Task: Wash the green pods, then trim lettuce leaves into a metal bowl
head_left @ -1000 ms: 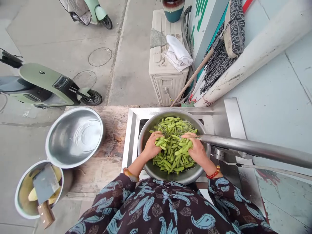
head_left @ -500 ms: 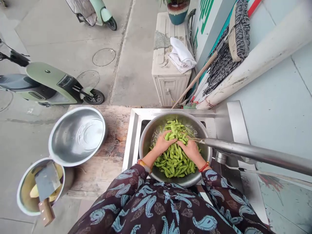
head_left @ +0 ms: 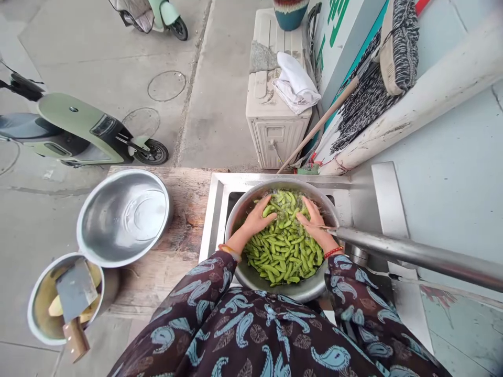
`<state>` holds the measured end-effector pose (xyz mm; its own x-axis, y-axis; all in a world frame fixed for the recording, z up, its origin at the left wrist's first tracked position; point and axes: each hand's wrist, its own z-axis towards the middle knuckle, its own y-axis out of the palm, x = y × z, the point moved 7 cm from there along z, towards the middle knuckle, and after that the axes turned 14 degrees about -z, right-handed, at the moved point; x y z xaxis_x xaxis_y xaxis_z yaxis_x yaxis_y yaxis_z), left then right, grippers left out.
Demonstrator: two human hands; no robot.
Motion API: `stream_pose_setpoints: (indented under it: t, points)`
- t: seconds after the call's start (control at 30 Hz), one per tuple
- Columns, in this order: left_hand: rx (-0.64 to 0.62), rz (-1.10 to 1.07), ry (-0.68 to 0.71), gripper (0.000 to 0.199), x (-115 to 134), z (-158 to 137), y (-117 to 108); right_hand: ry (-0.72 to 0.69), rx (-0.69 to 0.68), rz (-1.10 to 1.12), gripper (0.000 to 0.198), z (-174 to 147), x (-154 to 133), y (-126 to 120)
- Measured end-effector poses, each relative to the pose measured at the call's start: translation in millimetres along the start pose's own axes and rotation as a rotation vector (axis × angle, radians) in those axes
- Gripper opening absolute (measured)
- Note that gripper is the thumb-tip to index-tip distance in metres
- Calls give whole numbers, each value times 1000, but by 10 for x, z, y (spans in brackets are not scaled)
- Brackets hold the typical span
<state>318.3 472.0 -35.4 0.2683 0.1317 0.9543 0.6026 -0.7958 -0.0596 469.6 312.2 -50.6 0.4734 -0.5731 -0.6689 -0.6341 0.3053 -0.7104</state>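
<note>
A steel bowl (head_left: 236,220) full of green bean pods (head_left: 283,251) and water sits in the sink (head_left: 215,209). My left hand (head_left: 256,219) lies flat on the pods at the bowl's far left, fingers spread. On the far right of the heap rests my right hand (head_left: 316,222), also spread, just under the tip of the steel faucet spout (head_left: 412,254). Neither hand grips anything. Both wrists wear bracelets.
An empty steel basin (head_left: 123,217) stands on the wooden counter (head_left: 184,209) to the left. A smaller bowl (head_left: 39,309) holds a cleaver (head_left: 74,303) and yellow pieces. Scooters (head_left: 78,131), an outdoor appliance unit (head_left: 275,115), a mop (head_left: 365,94) and a wall lie beyond.
Both hands have slid from the middle of the pod heap toward the far side of the bowl and opened flat, pushing pods along. The pods have shifted nearer to me.
</note>
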Motion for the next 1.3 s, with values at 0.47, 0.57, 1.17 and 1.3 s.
stream_pose_setpoints:
  t: [0.47,0.57,1.17,1.3]
  points:
    - [12,23,-20,39,120,-312,144,-172,30,-175,39,-308,-655,-87]
    - [-39,172,86,32,240,-424,8,-335,-75,-152,35,-440,-630,-181]
    - [118,-70,33,45,147,-268,131,-147,113,-18,52,-255,-456,92]
    - [162,-39,6,38,248,-365,2,-146,121,-65,49,-335,-488,-179]
